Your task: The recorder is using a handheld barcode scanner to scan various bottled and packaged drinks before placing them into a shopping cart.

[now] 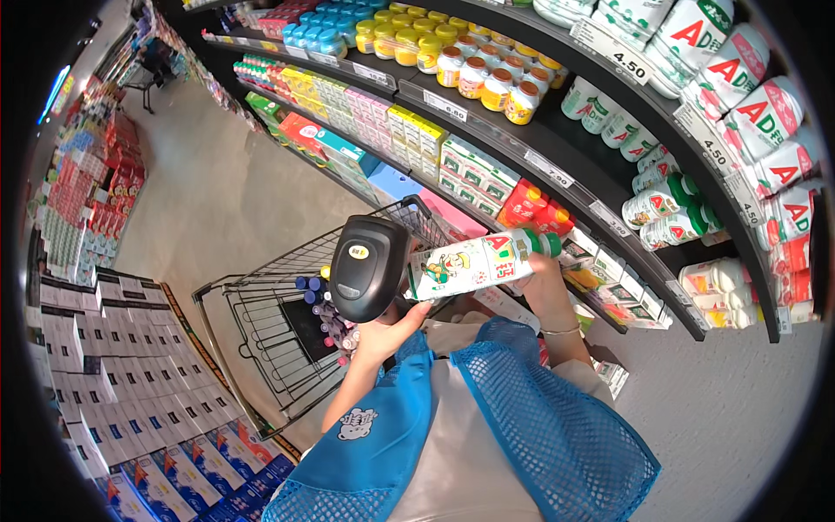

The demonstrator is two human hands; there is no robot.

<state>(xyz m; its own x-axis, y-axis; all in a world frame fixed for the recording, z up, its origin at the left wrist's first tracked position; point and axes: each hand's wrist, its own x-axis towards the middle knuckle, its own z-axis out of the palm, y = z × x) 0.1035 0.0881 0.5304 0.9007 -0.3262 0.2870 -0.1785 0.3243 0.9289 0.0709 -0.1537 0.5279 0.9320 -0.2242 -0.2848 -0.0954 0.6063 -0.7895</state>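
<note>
My left hand grips the handle of a black handheld barcode scanner, whose broad head hides most of the handle. In my right hand is a white plastic-wrapped pack of drink bottles with green caps, tilted on its side, caps to the right. The base end of the pack is close beside the scanner's head; whether they touch I cannot tell. Behind both hands stands a wire shopping cart holding several bottles with blue, yellow and pink caps, partly hidden by the scanner and my arm.
A curved black shelf unit rises ahead and to the right, stocked with yellow-lidded jars, boxed drinks and similar AD bottles. Stacked cartons line the left. A grey floor aisle runs beyond the cart.
</note>
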